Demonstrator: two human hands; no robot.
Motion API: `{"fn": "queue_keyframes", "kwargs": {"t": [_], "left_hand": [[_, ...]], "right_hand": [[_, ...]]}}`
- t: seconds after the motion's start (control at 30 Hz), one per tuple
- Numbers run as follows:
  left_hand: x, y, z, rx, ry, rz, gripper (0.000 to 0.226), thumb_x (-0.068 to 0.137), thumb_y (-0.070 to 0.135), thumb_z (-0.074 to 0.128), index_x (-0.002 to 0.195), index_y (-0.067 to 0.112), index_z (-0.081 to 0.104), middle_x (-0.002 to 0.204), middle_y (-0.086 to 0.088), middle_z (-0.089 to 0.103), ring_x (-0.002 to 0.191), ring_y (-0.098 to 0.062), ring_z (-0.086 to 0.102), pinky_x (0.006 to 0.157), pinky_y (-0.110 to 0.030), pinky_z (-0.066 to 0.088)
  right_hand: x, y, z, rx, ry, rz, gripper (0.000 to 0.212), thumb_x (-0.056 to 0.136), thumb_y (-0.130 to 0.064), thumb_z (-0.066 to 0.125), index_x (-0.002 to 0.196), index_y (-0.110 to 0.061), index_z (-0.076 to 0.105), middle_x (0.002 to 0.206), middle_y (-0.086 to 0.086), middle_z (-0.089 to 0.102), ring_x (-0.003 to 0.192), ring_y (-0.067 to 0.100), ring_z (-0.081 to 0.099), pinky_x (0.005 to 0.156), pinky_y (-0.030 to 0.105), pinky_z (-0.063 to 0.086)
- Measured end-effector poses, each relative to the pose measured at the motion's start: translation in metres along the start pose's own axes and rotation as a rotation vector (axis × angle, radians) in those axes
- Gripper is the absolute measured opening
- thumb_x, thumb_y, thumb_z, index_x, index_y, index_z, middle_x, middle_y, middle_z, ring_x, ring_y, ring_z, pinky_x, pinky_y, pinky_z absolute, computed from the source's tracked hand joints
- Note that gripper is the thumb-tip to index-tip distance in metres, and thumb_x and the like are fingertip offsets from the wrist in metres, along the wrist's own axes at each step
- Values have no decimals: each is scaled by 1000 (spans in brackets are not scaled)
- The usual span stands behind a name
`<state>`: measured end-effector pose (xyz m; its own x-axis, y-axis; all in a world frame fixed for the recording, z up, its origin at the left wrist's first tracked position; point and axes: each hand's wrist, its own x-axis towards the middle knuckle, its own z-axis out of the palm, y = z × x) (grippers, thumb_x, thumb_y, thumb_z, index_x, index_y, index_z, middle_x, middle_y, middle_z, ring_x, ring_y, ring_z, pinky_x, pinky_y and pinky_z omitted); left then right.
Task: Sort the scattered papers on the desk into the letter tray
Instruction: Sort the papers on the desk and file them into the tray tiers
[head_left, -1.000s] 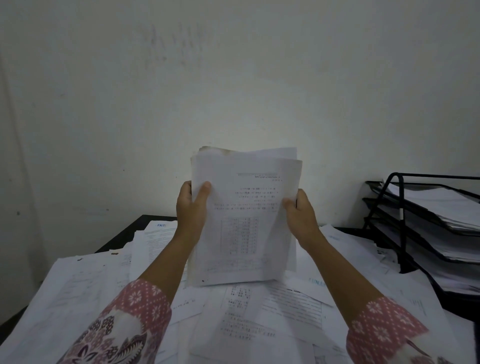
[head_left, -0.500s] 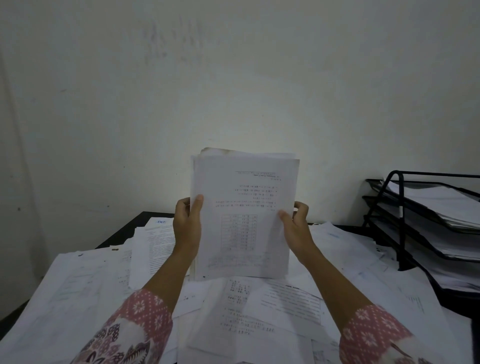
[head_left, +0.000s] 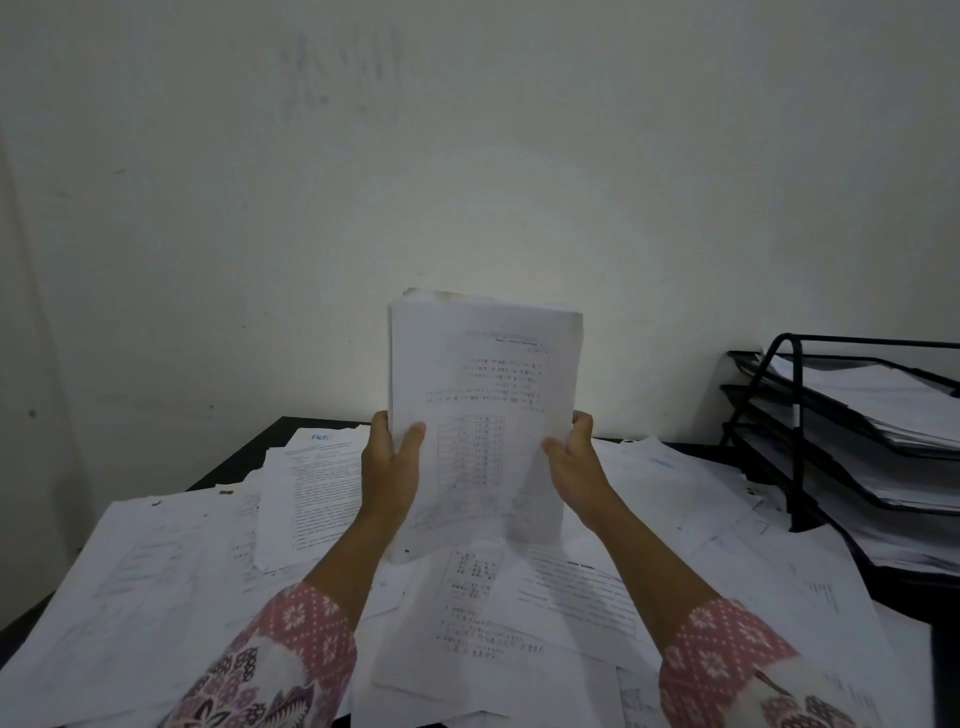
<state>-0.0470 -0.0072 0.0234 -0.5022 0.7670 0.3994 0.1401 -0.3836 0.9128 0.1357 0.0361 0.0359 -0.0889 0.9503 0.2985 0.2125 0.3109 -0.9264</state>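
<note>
The white stack of printed paper sheets (head_left: 485, 395) at centre is thin and matt, with a stained top edge. At right, the black 3-tier letter tray (head_left: 796, 467) looks like dull-finished metal. At the bottom, the pink patterned sleeves (head_left: 306, 639) are soft cloth. The off-white wall (head_left: 467, 156) is matt and scuffed.

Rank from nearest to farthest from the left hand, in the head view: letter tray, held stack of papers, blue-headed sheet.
1. The held stack of papers, gripped by the left hand.
2. The blue-headed sheet, back left.
3. The letter tray, far right.
</note>
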Motion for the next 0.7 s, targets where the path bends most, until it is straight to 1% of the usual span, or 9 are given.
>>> {"fn": "queue_keyframes", "kwargs": {"t": [0.1, 0.17, 0.23, 0.3, 0.37, 0.4, 0.53, 0.63, 0.7], "left_hand": [[3, 6, 3, 55, -41, 41, 14, 98, 19, 47, 112, 15, 49, 110, -1, 59, 104, -20, 57, 83, -25, 48], [8, 12, 5, 74, -73, 31, 32, 97, 26, 49, 125, 10, 47, 125, -4, 56, 116, -22, 53, 95, -34, 47], [11, 21, 10, 59, -129, 20, 34, 97, 25, 48, 129, 12, 46, 123, -2, 56, 109, -18, 55, 89, -30, 48], [11, 30, 18, 68, -212, 47, 25, 97, 20, 49, 122, 15, 50, 107, 6, 60, 95, -11, 57, 74, -19, 47], [6, 39, 29, 88, -296, 70, 21, 96, 19, 51, 117, 16, 49, 98, 11, 58, 86, -7, 56, 62, -13, 45], [3, 42, 37, 98, -330, 73, 23, 96, 20, 52, 118, 15, 48, 99, 8, 58, 84, -7, 56, 60, -14, 46], [-14, 44, 76, 127, -440, 11, 34, 95, 28, 52, 126, 16, 42, 114, 0, 53, 91, -16, 56, 68, -25, 46], [-36, 38, 108, 101, -538, -27, 26, 98, 23, 47, 123, 17, 43, 114, -2, 54, 84, -6, 55, 62, -19, 43], [-51, 34, 128, 118, -601, -64, 30, 100, 21, 43, 130, 15, 42, 117, -2, 53, 89, -8, 55, 65, -18, 43]], "right_hand": [[1, -7, -7, -90, 55, -49, 22, 99, -4, 32, 119, -3, 38, 100, 5, 50, 82, 14, 49, 71, 26, 43], [2, -15, -18, -76, 122, -83, 13, 96, -3, 37, 109, -6, 39, 96, 4, 51, 80, 16, 49, 61, 20, 42], [2, -26, -36, -32, 177, -106, 14, 94, -7, 44, 106, -9, 38, 92, -1, 51, 80, 14, 51, 58, 19, 42], [1, -36, -56, 15, 226, -123, 19, 94, -15, 49, 110, -12, 39, 90, -7, 51, 78, 9, 52, 59, 20, 42], [-2, -43, -77, 33, 288, -132, 21, 95, -20, 49, 113, -14, 40, 89, -9, 51, 77, 4, 51, 59, 21, 41], [-3, -45, -88, 38, 314, -125, 19, 96, -21, 47, 113, -14, 42, 88, -9, 52, 76, 4, 51, 59, 21, 41], [-18, -41, -133, 133, 380, -9, 17, 96, -21, 45, 111, -18, 37, 99, 2, 50, 85, 16, 51, 75, 31, 43], [-31, -21, -167, 83, 410, 71, 29, 97, -19, 42, 125, -15, 35, 106, 7, 50, 90, 22, 51, 77, 33, 41], [-39, -3, -188, 41, 448, 120, 38, 97, -14, 40, 134, -11, 37, 116, 8, 51, 98, 24, 50, 81, 33, 40]]}}
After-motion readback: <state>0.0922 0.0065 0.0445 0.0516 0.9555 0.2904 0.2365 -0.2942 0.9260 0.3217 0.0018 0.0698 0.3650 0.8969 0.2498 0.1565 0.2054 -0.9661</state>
